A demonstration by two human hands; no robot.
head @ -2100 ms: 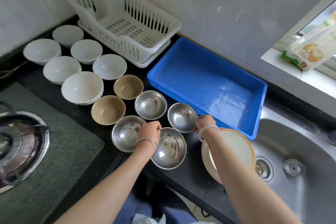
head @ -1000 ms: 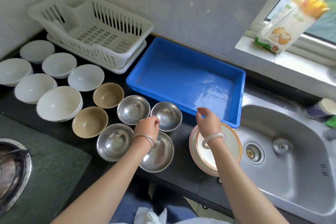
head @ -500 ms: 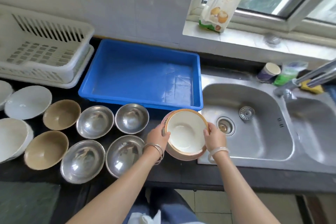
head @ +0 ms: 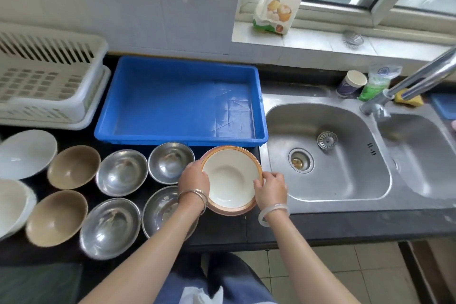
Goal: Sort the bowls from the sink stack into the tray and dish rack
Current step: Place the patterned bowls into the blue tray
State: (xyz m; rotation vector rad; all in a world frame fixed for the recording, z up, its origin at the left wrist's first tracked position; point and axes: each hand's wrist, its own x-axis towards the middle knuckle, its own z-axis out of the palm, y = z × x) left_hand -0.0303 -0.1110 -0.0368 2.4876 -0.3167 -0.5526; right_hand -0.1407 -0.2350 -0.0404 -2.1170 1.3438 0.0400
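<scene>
Cream bowl in hand, tray and rack unfilled

Head view: your left hand (head: 195,177) and right hand (head: 271,190) clasp the orange-rimmed bowl stack (head: 230,180) at 6 o'clock of the blue tray (head: 182,138). Tray and dish rack (head: 49,76) hold nothing; sorting is ahead of you.

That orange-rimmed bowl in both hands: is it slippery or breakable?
The orange-rimmed bowl looks glazed and stiff, so probably breakable if dropped. Its glossy surface may be slick; the left hand and right hand grip opposite rims. It seems stacked, so likely heavy.
</scene>
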